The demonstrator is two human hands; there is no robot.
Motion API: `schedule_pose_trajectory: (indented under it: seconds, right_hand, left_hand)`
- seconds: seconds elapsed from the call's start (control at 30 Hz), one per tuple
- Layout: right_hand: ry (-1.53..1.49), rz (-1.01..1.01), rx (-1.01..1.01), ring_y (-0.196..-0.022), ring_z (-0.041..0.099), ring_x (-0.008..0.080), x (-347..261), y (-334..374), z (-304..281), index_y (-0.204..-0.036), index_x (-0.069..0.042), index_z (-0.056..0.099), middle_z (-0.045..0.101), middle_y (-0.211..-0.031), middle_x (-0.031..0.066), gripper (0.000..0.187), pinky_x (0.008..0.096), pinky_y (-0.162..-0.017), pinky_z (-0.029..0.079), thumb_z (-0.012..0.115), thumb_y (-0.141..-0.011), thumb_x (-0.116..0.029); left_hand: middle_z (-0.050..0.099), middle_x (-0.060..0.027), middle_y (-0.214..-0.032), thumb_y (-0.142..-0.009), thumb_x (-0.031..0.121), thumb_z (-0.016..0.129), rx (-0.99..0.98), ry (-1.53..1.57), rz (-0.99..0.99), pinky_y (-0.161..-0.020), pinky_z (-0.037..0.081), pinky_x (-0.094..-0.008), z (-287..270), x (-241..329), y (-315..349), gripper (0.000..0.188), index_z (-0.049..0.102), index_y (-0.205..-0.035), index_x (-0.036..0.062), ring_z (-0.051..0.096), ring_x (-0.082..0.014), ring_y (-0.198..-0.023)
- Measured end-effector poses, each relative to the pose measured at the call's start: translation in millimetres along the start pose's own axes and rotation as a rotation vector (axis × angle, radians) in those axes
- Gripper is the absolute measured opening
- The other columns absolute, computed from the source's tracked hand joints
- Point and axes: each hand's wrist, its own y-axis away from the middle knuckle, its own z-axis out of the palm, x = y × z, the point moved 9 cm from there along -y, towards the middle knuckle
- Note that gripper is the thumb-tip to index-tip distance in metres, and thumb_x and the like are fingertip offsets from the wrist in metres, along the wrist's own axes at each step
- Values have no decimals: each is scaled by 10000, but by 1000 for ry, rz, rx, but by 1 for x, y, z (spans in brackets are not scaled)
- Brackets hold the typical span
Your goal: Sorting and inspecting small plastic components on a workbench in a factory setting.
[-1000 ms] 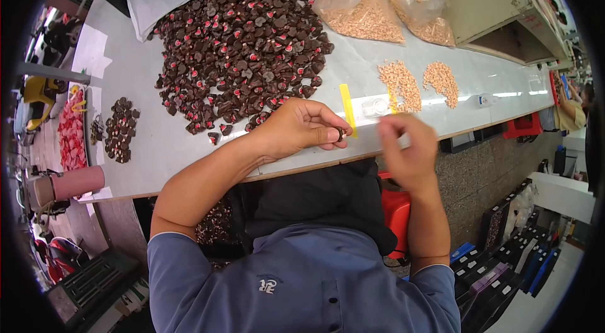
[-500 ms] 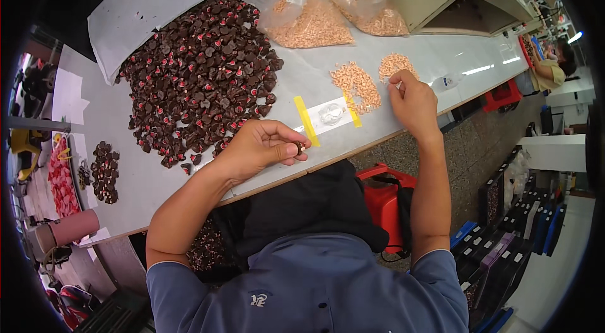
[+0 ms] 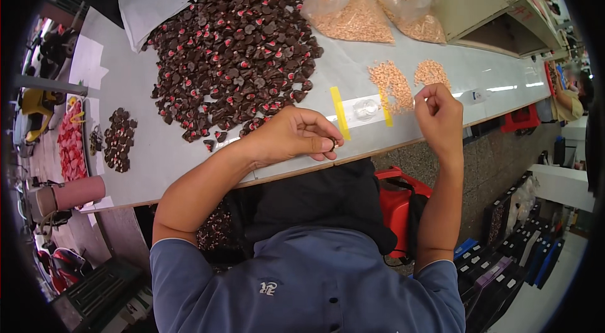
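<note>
My left hand [image 3: 296, 137] rests on the white table [image 3: 126, 100] near its front edge, fingers curled around a small dark part [image 3: 332, 143]. My right hand [image 3: 438, 115] hovers beside two little heaps of small orange pieces [image 3: 394, 84], fingertips pinched together; whether a piece sits between them I cannot tell. Between the hands lies a clear strip [image 3: 362, 109] fixed to the table by two yellow tapes. A big pile of dark brown parts with red centres [image 3: 236, 52] covers the table behind my left hand.
Two clear bags of orange pieces [image 3: 359, 8] lie at the back. A small heap of dark parts [image 3: 116, 137] sits far left, near a pink cup [image 3: 69, 194]. A red bin [image 3: 397, 197] stands under the table. Another person [image 3: 570, 97] sits far right.
My right hand has drawn back from the orange heaps toward me and lifted slightly. My left hand stays on the table with the dark part. The view has shifted a little.
</note>
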Motion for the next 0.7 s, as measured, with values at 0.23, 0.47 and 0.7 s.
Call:
schedule_pose_trajectory:
  seconds: [0.23,0.47,0.7]
  right_hand:
    - [-436,-261,-335,-501,486,35,-93,53,64,-836,-19,621,541,-581,-14,76,212,-458,363,674,-801,23]
    - [-446,-335,-371,-504,521,57,-103,62,75,-863,-2,632,600,-625,21,83,223,-456,389,682,-802,23]
    - [-474,-306,-418,-531,541,68,-99,62,81,-885,10,630,623,-663,39,69,225,-478,409,660,-827,31]
  left_hand:
    - [721,-118,-969,-894,147,716,-19,-12,-53,-690,573,-261,4,-5,4,210,678,-1017,-18,716,-182,-847]
    - [718,-118,-883,-898,175,717,-59,-49,-31,-670,573,-249,7,-4,5,215,670,-973,-21,713,-165,-818]
    - [716,-122,-881,-906,190,708,-48,-80,-54,-671,572,-250,5,-4,6,223,668,-973,-19,708,-160,-811]
